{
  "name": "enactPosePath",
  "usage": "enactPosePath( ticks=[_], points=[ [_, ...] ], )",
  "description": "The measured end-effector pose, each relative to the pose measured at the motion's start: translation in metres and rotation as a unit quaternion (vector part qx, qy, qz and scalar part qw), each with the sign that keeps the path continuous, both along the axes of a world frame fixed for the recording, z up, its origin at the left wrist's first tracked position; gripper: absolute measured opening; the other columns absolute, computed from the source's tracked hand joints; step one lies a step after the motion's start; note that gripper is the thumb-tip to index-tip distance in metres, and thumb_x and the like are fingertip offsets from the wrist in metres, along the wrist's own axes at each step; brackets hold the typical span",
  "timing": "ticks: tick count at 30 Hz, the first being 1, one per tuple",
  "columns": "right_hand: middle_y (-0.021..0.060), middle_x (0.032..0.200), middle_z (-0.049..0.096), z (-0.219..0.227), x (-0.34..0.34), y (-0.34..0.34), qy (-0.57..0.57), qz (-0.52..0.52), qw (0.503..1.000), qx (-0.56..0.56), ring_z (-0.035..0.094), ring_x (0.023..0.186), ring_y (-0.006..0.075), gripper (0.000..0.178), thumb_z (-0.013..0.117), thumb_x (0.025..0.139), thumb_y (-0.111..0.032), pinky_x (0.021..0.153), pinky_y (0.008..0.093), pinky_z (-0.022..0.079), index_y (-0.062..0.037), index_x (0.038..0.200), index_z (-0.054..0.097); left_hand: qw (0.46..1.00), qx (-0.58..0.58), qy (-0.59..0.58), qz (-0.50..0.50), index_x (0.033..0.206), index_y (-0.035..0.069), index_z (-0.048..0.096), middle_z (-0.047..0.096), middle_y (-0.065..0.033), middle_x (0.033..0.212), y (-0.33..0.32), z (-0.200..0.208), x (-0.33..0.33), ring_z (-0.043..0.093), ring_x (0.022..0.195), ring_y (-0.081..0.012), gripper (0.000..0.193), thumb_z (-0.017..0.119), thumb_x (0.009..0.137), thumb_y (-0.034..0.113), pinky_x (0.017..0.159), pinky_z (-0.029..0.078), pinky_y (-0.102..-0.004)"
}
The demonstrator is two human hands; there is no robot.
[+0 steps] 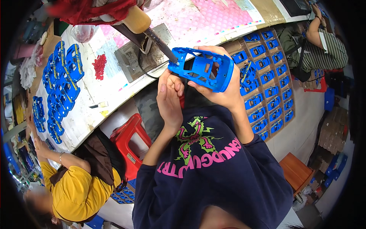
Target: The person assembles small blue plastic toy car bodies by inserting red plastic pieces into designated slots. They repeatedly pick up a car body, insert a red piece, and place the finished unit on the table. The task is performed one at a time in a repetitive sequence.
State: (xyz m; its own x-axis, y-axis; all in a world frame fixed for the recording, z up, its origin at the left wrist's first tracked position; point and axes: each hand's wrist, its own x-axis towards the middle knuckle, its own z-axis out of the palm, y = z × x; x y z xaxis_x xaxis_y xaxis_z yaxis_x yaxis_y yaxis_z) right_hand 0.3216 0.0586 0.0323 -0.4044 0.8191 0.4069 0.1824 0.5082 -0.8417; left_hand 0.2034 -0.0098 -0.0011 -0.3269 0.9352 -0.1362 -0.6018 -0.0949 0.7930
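Note:
My right hand (228, 86) grips a blue plastic toy car body shell (204, 68) with cut-out windows, thumb along its near side and fingers round the far side. Close under the shell's left end is my left hand (169, 97), palm showing and fingers loosely curled. Its thumb stands apart, no object shows in the palm, and the index finger reaches up to the shell's edge. A dark metal rod (164, 45) with a pale wooden handle (136, 20) slants down, its tip at the shell's left end; whether it presses on it is hard to tell.
Red small parts (100, 66) lie on the white table (91, 89) beside a metal plate (127, 63). Blue car shells (63, 80) are piled at left; more fill a cardboard tray (271, 76) at right. A yellow-sleeved person (82, 191), a red stool (131, 141) and another person (324, 44) are nearby.

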Motion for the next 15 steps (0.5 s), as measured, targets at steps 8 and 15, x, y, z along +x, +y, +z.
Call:
enactPosePath(
  ticks=[8, 15],
  points=[
    [0.0141, 0.103, 0.056, 0.012, -0.002, 0.004, -0.020, -0.004, 0.998, 0.066, 0.056, 0.093, 0.0236, 0.061, 0.079, 0.056, -0.020, 0.078, 0.0298, 0.045, 0.0006, 0.106, 0.051, 1.000, 0.024, -0.007, -0.014, 0.123, -0.008, 0.030, 0.046, -0.0026, 0.087, 0.002, 0.001, -0.001, 0.036, 0.071, -0.0079, 0.063, 0.032, 0.084, 0.041, 0.063, 0.029, -0.0201],
    [0.0139, 0.102, 0.056, 0.014, -0.002, 0.003, -0.029, -0.007, 0.996, 0.083, 0.056, 0.093, 0.0252, 0.061, 0.079, 0.055, -0.020, 0.078, 0.0310, 0.045, -0.0001, 0.106, 0.052, 1.000, 0.024, 0.000, -0.018, 0.123, -0.007, 0.031, 0.046, -0.0027, 0.089, 0.002, 0.004, 0.000, 0.037, 0.072, -0.0074, 0.063, 0.032, 0.084, 0.042, 0.063, 0.029, -0.0200]
  ],
)
